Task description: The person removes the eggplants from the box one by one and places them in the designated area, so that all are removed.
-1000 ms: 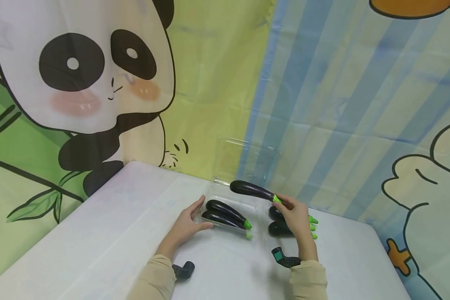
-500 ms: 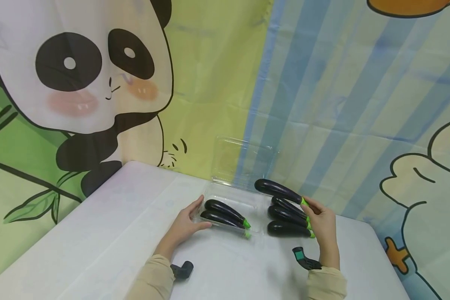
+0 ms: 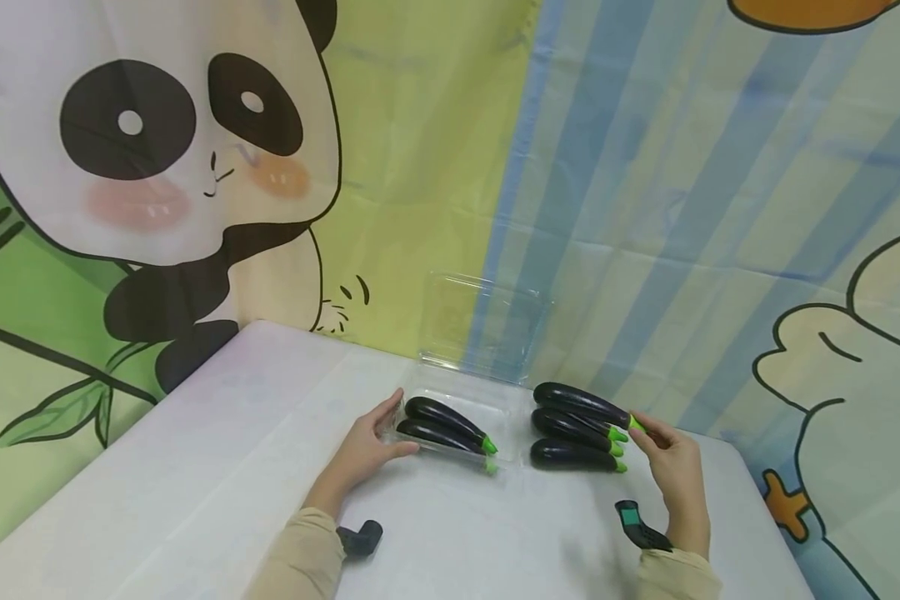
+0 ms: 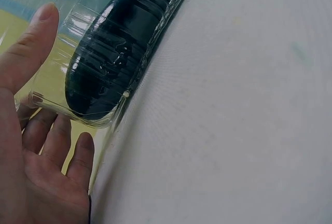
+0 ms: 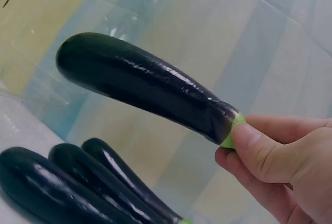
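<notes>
Pinching an eggplant (image 5: 145, 89) by its green stem end, the right hand (image 3: 673, 467) holds it out with thumb on the near side and fingers behind, the dark body pointing away to the left and slightly tilted. In the right wrist view a gap shows between this eggplant and three other eggplants (image 3: 572, 456) lying below it on the white table (image 3: 195, 442); these lie close together, their green ends pointing toward the right hand. The left hand (image 3: 360, 454) is spread wide at the left end of a clear plastic container (image 3: 491, 408), thumb stretched along the near side and the index finger toward the far side, the other fingers loosely bent in the left wrist view. Inside the container two eggplants (image 3: 446, 423) lie side by side toward the near left, green ends to the right; part of them shows through the ribbed wall. The transparent lid (image 3: 461, 321) stands raised at the back edge, in front of the curtain (image 3: 420, 167), which carries a panda figure and blue stripes. Each wrist wears a black device, the right device (image 3: 640, 529) showing a green patch, and beige sleeves (image 3: 296, 554) cover the forearms.
</notes>
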{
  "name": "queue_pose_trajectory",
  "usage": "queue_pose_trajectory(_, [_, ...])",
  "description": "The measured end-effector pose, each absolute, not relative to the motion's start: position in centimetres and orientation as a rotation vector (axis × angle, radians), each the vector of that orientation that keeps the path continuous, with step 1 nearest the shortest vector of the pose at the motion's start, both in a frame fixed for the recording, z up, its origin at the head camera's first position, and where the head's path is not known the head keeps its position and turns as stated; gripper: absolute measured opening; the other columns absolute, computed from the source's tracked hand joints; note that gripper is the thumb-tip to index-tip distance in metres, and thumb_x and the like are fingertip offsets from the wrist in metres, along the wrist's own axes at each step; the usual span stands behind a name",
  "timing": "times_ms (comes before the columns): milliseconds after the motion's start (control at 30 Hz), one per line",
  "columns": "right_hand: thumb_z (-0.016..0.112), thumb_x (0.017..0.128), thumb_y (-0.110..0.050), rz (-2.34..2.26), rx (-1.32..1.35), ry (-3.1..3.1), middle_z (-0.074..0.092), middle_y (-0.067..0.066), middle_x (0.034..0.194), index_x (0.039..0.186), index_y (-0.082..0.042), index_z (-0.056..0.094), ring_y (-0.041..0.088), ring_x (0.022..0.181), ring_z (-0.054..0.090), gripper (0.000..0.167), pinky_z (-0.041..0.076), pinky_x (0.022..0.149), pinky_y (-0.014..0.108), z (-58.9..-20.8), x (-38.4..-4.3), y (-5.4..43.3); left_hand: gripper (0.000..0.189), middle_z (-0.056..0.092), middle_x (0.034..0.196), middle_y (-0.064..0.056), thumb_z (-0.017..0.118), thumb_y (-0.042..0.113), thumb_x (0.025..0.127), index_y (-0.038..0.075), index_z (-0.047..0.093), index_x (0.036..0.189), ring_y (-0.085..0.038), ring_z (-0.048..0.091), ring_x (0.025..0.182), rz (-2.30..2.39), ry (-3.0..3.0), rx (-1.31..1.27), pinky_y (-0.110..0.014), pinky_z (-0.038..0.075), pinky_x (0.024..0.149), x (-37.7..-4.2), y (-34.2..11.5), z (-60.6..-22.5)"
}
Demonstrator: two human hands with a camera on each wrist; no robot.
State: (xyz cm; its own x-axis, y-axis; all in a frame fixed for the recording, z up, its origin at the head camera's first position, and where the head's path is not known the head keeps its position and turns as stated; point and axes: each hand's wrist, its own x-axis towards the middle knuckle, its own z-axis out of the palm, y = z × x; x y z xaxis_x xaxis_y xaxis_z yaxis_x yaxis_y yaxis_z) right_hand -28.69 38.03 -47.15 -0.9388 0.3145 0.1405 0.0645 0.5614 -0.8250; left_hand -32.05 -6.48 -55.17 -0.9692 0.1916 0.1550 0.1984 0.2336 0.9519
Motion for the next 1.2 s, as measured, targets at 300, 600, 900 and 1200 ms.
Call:
queue_pose_trajectory(300, [0.061, 0.093, -0.031, 1.353, -0.453, -2.556, 0.054, 0.017, 0.135, 0.134, -0.011, 0.056, 0.026, 0.121, 0.048, 0.046, 0.043, 0.102, 0.051, -49.2, -28.3, 39.9, 0.098, 0.031, 0.155, 0.0, 0.083, 0.039, 0.068, 0.025, 0.031, 0.149, -0.021, 0.031, 0.142, -1.88, -2.489, -0.381, -0.044, 0.02, 0.119, -31.9, -6.6, -54.9])
queue_pose_trajectory(600, [0.067, 0.088, -0.025, 1.226, -0.454, -2.527, 0.064, 0.011, 0.123, 0.122, -0.012, 0.066, 0.002, 0.099, 0.053, 0.036, 0.045, 0.075, 0.009, -51.1, -28.8, 40.7, 0.098, 0.03, 0.155, -0.001, 0.083, 0.039, 0.068, 0.025, 0.03, 0.149, -0.022, 0.031, 0.142, -1.889, -2.484, -0.39, -0.043, 0.021, 0.119, -32.0, -6.6, -55.0])
queue_pose_trajectory(900, [0.069, 0.086, -0.009, 1.02, -0.362, -2.447, 0.07, 0.014, 0.11, 0.111, -0.008, 0.071, -0.017, 0.08, 0.048, 0.026, 0.042, 0.065, -0.001, -53.4, -30.0, 40.3, 0.099, 0.029, 0.156, 0.001, 0.083, 0.04, 0.068, 0.022, 0.03, 0.15, -0.02, 0.03, 0.142, -1.9, -2.484, -0.392, -0.042, 0.02, 0.119, -32.0, -6.5, -55.0])
queue_pose_trajectory(1200, [0.065, 0.089, -0.009, 1.101, -0.421, -2.478, 0.066, 0.019, 0.117, 0.116, -0.004, 0.068, 0.031, 0.116, 0.057, 0.028, 0.047, 0.092, 0.03, -54.8, -30.2, 40.4, 0.096, 0.028, 0.156, -0.005, 0.083, 0.032, 0.07, 0.019, 0.03, 0.15, -0.025, 0.029, 0.142, -1.914, -2.455, -0.429, -0.045, 0.021, 0.119, -32.0, -6.5, -54.8])
